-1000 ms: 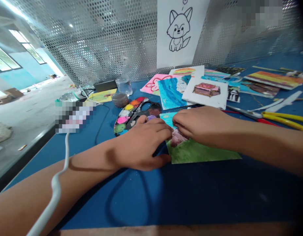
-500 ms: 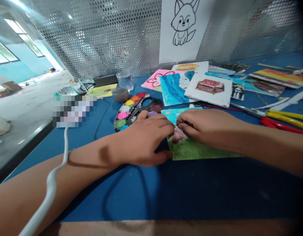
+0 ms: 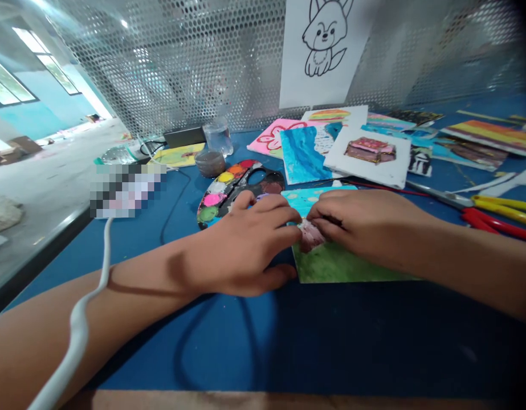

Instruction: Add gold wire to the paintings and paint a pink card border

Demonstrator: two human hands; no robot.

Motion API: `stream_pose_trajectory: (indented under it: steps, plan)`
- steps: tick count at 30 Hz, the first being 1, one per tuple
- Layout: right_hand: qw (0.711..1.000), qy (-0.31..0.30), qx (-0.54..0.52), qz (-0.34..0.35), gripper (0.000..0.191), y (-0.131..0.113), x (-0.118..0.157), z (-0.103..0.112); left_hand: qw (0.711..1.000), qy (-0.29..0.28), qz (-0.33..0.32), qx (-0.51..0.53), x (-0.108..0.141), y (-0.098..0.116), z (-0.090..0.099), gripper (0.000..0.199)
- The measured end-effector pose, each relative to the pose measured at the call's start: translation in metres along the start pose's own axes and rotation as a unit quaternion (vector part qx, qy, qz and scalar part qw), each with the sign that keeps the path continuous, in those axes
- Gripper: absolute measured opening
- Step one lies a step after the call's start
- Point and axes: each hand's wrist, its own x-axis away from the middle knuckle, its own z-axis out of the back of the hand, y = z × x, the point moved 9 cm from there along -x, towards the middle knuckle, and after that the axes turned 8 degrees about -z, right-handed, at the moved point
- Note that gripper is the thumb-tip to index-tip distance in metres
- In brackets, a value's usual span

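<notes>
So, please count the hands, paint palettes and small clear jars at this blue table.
Bare hands: 2 (left hand, right hand)
Oval plastic paint palette: 1
Small clear jars: 2 (one with clear liquid, one with brown contents)
Total: 5

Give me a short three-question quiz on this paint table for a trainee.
1. Which hand is nearest the paint palette?
2. True or false: a white cable lies across the left forearm.
3. What two colours are the handles at the far right?

Key: 1. The left hand. 2. True. 3. Yellow and red.
</notes>
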Motion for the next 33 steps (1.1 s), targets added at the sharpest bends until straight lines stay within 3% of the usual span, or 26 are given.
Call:
stream_pose_trajectory:
  steps: [11, 17, 22, 27, 33]
  plan:
    - [0.997, -0.03, 0.013, -0.066, 0.03, -0.006, 0.004, -0.004, 0.999, 0.007, -0.011, 0.046, -0.005, 0.001, -0.001, 0.03]
    - [0.997, -0.061, 0.047, 0.005, 0.034, -0.012, 0.002, 0.002, 0.998, 0.017, -0.018, 0.062, -0.003, 0.002, 0.0, 0.031]
    - [0.991, -0.082, -0.063, 0.084, 0.039, -0.009, -0.002, 0.015, 0.999, 0.012, -0.019, 0.042, -0.003, 0.002, -0.001, 0.027]
    - [0.99, -0.076, -0.102, 0.067, 0.035, 0.002, -0.003, 0.018, 0.999, 0.002, -0.019, 0.041, -0.003, 0.002, -0.002, 0.032]
    - [0.986, -0.044, -0.107, 0.122, 0.031, -0.003, -0.004, 0.022, 0.999, -0.004, -0.009, 0.044, -0.003, 0.001, -0.002, 0.031]
